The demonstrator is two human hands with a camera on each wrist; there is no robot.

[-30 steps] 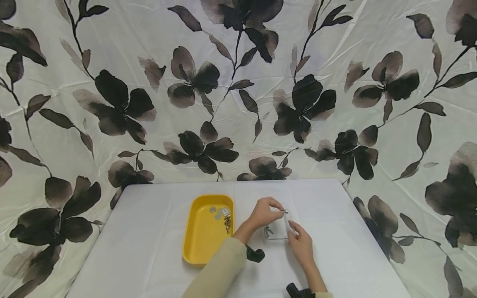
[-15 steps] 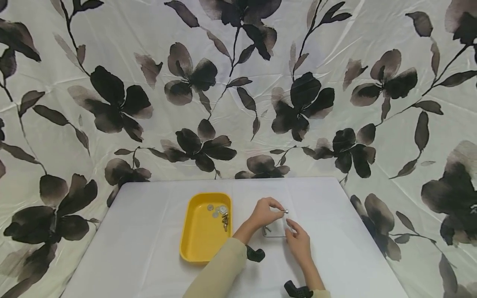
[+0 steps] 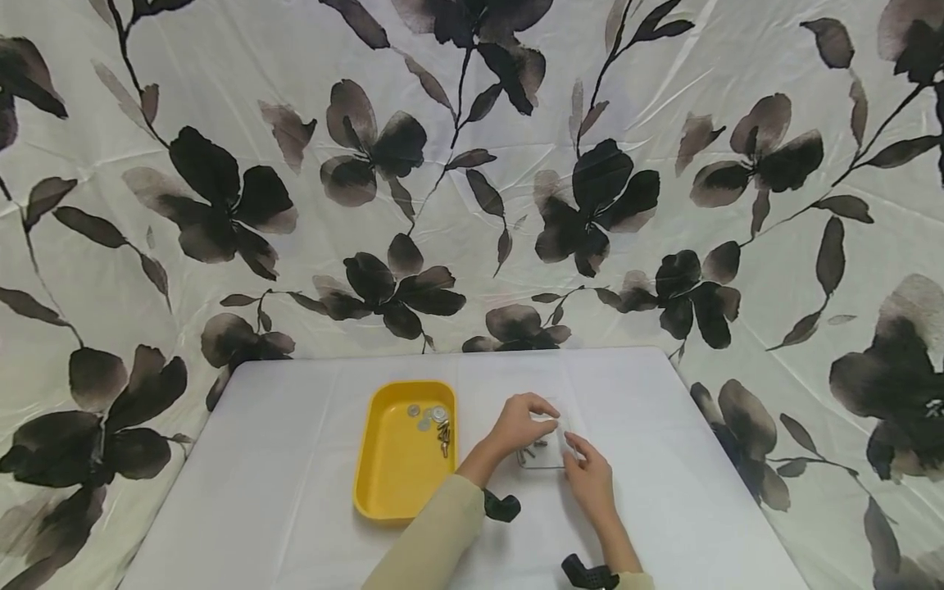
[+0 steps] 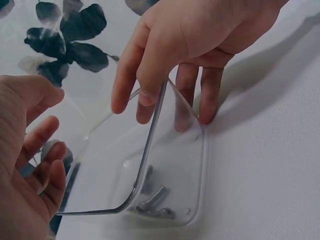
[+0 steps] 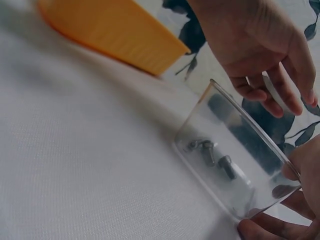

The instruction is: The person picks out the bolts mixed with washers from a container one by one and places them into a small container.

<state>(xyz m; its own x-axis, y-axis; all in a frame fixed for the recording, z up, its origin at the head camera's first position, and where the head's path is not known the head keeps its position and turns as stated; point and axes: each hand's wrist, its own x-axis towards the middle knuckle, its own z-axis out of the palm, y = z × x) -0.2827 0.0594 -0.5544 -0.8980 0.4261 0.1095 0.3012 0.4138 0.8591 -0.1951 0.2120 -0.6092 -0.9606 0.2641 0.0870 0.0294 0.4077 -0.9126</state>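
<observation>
A small clear container [image 3: 544,455] stands on the white table, just right of a yellow tray [image 3: 401,479]. Several dark screws [image 4: 155,197] lie on its bottom, also seen as screws [image 5: 210,152] in the right wrist view. My right hand [image 3: 586,471] holds the container's right corner, with fingers [image 4: 150,90] over the rim and behind the clear wall. My left hand [image 3: 531,416] hovers over the far edge, its fingers [image 5: 270,95] loosely curved and holding nothing. In the left wrist view that left hand [image 4: 30,165] stays apart from the container [image 4: 165,170].
The yellow tray [image 5: 115,35] holds a few washers and screws [image 3: 437,422] at its far end. A white cloth [image 3: 295,492] covers the table. A floral sheet [image 3: 472,164] hangs close behind and around it. Black wrist straps [image 3: 504,506] sit on both forearms.
The screw that my left hand pinched above the container is gone from its fingers, and more screws lie in the container. The left hand has sunk slightly. The right hand stays on the container.
</observation>
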